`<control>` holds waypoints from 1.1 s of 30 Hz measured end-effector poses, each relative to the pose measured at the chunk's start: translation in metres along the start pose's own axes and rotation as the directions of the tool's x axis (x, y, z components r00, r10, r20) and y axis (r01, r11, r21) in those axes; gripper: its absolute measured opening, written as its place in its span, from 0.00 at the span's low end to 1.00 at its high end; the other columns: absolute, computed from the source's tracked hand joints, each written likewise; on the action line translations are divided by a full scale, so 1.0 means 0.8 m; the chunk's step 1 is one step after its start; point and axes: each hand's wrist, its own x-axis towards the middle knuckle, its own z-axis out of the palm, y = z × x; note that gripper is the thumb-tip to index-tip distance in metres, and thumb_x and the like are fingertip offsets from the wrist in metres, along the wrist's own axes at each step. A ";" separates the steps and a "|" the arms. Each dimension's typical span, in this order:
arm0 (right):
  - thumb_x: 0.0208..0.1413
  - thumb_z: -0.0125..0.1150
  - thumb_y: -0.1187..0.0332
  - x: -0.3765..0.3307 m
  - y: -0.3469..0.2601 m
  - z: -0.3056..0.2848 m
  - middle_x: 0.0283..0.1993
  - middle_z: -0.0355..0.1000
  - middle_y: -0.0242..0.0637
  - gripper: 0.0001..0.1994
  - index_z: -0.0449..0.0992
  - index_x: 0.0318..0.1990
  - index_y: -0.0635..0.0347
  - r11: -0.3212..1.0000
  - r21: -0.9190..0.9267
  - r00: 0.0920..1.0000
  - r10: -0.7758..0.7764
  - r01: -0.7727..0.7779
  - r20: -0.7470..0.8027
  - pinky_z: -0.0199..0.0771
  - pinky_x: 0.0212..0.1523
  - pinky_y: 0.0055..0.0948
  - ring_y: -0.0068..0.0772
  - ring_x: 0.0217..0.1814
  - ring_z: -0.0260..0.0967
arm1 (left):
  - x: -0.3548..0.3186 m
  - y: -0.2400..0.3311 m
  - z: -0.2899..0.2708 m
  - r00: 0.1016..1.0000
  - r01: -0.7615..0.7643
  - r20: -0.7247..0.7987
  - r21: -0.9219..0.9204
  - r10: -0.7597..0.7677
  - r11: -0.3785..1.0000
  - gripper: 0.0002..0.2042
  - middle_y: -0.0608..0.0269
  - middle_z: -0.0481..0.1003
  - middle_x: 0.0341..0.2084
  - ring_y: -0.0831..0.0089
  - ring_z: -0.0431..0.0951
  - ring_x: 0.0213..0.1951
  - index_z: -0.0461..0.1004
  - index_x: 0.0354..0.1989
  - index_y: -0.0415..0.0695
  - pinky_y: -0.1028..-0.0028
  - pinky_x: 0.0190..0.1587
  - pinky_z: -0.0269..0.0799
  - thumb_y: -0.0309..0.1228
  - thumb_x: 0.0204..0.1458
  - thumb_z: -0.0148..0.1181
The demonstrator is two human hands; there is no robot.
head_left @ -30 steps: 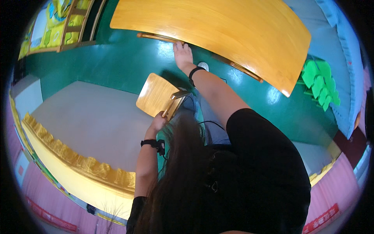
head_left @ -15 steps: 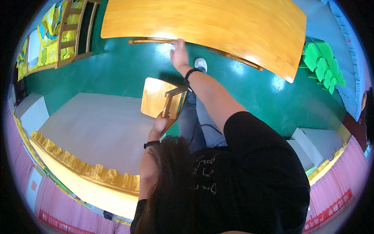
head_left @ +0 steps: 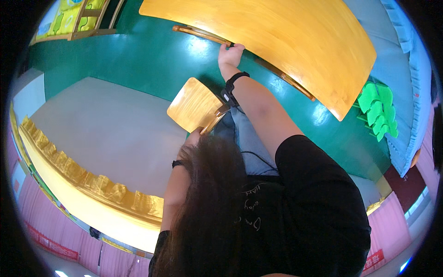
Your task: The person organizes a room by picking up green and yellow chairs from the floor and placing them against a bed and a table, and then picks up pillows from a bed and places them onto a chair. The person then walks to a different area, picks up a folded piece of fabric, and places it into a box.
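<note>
My right hand (head_left: 229, 54) reaches forward, its fingers curled over the near edge of a large wooden table (head_left: 286, 41). A black band sits on that wrist. My left hand (head_left: 194, 137) grips the top of the backrest of a small wooden chair (head_left: 193, 104), which stands on the green floor just in front of my legs. Long dark hair hides most of my left forearm, where a black wristband shows. Whether the chair's legs touch the floor is hidden.
Green floor (head_left: 138, 55) runs under the table, with a grey mat (head_left: 101, 124) to the left. A gold-trimmed ledge (head_left: 78, 177) borders the mat. Green leaf-shaped cutouts (head_left: 376, 108) lie at the right, by pale blue padding. Yellow shelving (head_left: 78, 16) stands at the far left.
My right hand has shifted along the table's rail and now clasps its edge. The table fills more of the view. My left hand stays on the chair back.
</note>
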 end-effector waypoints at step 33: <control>0.44 0.45 0.86 0.025 0.039 0.031 0.50 0.56 0.49 0.17 0.59 0.45 0.69 -0.441 0.502 0.569 -0.022 -0.744 0.822 0.63 0.51 0.54 0.55 0.52 0.57 | -0.005 0.022 -0.020 0.991 0.113 -0.092 0.175 -0.098 0.978 0.17 0.45 0.71 0.37 0.55 0.71 0.41 0.66 0.44 0.40 0.67 0.44 0.65 0.32 0.46 0.47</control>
